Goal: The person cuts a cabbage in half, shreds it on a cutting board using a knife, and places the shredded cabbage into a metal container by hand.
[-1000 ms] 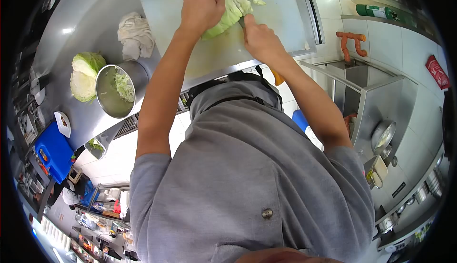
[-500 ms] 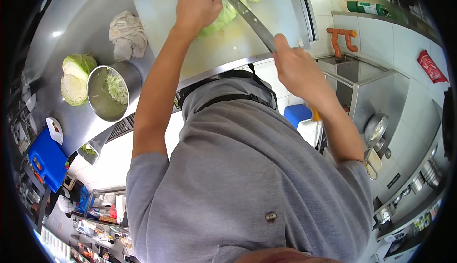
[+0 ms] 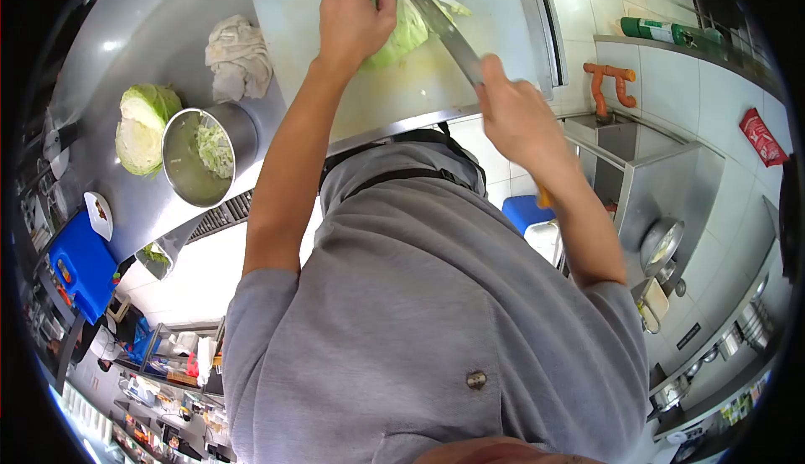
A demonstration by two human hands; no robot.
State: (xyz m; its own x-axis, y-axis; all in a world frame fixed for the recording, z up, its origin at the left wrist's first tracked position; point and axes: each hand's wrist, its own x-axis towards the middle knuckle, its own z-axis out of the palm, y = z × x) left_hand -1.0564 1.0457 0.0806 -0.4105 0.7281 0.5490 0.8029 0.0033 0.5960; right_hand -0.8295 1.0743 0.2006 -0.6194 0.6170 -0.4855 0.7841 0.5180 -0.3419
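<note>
On a pale cutting board (image 3: 335,103) lies a piece of light green cabbage (image 3: 407,38) with cut shreds beside it. My left hand (image 3: 356,15) presses on the cabbage with its fingers curled at the top of the view. A long knife (image 3: 450,38) has its handle in my right hand (image 3: 524,120), to the right of the board's near edge. Its blade slants up and left over the cabbage, with the tip near my left fingers. The yellow end of the handle shows beside my right wrist.
Left of the board are a crumpled cloth (image 3: 238,57), a metal pot (image 3: 243,141) holding shredded cabbage and a cut cabbage head (image 3: 144,128). A metal sink unit (image 3: 675,174) and orange pipes (image 3: 599,91) stand at the right. A person is partly visible at lower left.
From one second ago, my right hand has drawn back toward me and right, exposing the knife blade. My left hand stays at the cabbage. The whole view has shifted slightly.
</note>
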